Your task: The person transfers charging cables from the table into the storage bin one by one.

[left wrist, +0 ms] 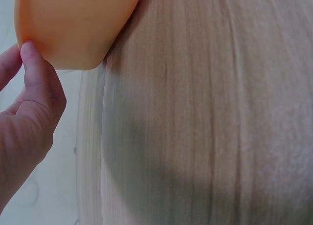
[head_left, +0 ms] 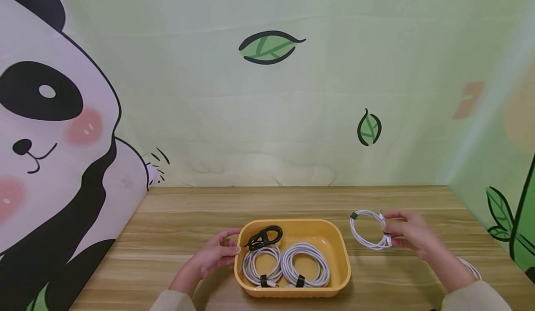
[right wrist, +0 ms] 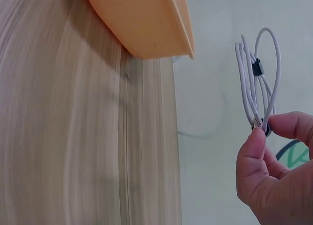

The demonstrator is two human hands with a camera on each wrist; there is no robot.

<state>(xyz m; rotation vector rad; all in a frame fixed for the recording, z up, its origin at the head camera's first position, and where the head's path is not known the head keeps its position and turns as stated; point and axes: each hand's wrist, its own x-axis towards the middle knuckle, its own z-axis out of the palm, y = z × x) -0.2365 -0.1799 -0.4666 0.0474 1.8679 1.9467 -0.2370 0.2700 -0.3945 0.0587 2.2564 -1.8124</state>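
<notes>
My right hand [head_left: 409, 232] pinches a coiled white cable [head_left: 368, 245] between thumb and fingertips, holding it up to the right of a yellow plastic bin [head_left: 334, 241]. Black ties bind the coil, and in the right wrist view the loops [right wrist: 278, 63] rise above the fingertips. My left hand [head_left: 218, 254] grips the bin's left rim; the left wrist view shows the fingertips [left wrist: 30, 51] right at the edge. Inside the bin lie a small black coiled cable [head_left: 273, 230] at the back left and two white coiled cables [head_left: 251, 271] [head_left: 322, 267] in front, each with a black tie.
Another white cable [head_left: 471, 268] lies on the wooden table [head_left: 188, 209], partly hidden behind my right forearm. Beyond the table's back edge hangs a pale green backdrop [head_left: 188, 93] with a panda and leaves printed on it.
</notes>
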